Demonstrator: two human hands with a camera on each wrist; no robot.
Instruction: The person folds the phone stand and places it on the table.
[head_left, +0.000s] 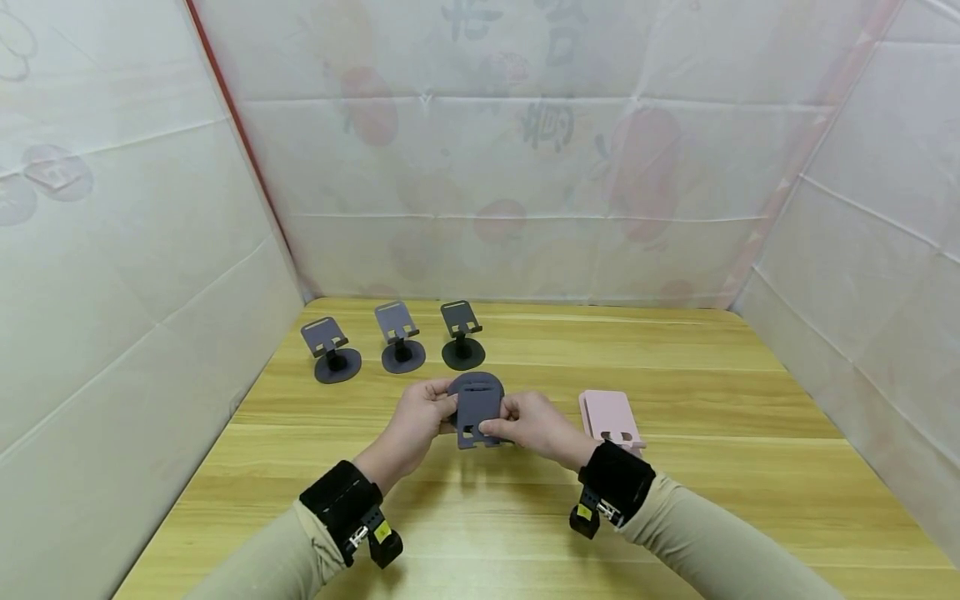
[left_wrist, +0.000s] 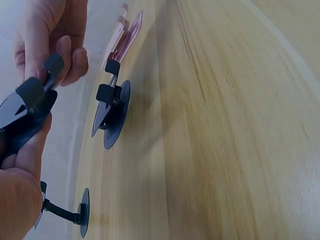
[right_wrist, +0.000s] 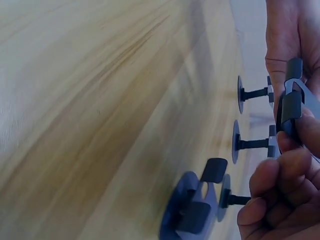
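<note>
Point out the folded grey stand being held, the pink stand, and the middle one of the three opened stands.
folded grey stand (head_left: 477, 408): head view, on its flat plate.
pink stand (head_left: 609, 414): head view, on its top face.
middle opened stand (head_left: 402, 356): head view, on its round base.

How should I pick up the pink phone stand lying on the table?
The pink stand lies folded flat on the wooden table, just right of the right hand. Probably best to come from above and pinch its two long side edges, since they are straight, free and nothing crowds them. The near end, with its small lip, looks harder to pinch.
</note>
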